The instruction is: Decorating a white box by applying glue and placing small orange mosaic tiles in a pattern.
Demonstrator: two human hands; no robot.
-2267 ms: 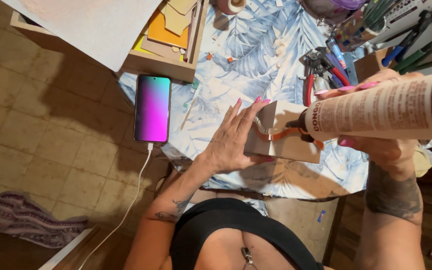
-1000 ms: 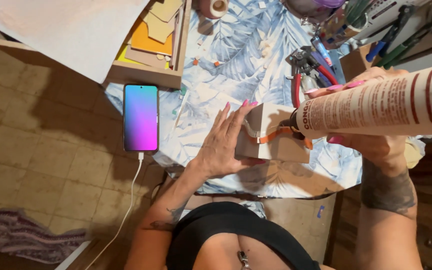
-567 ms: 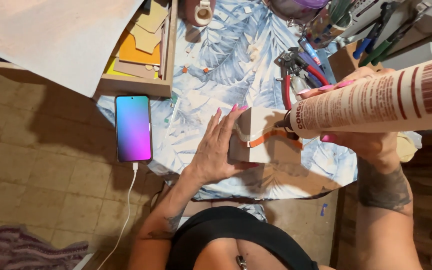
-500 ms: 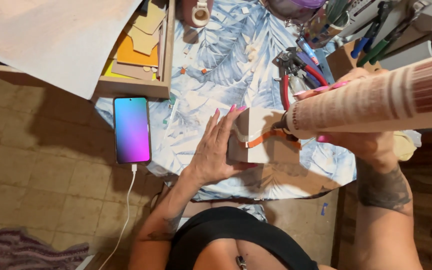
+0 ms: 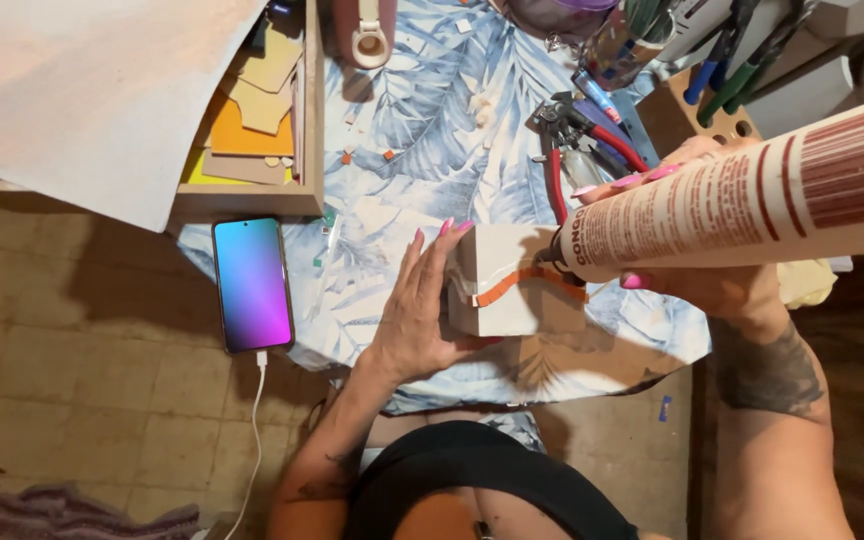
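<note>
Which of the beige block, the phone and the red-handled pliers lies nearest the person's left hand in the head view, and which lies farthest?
1. Beige block: the left hand rests against its left side.
2. Phone: to the hand's left, at the table edge.
3. Red-handled pliers: up and to the right, beyond the block. The gap to the phone is not large.

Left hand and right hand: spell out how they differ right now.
The left hand lies flat, fingers spread, against the side of the pale block; the right hand is curled around the big tube. The left hand grips nothing; the right hand holds the tube off the table. Both show pink nails.
</note>
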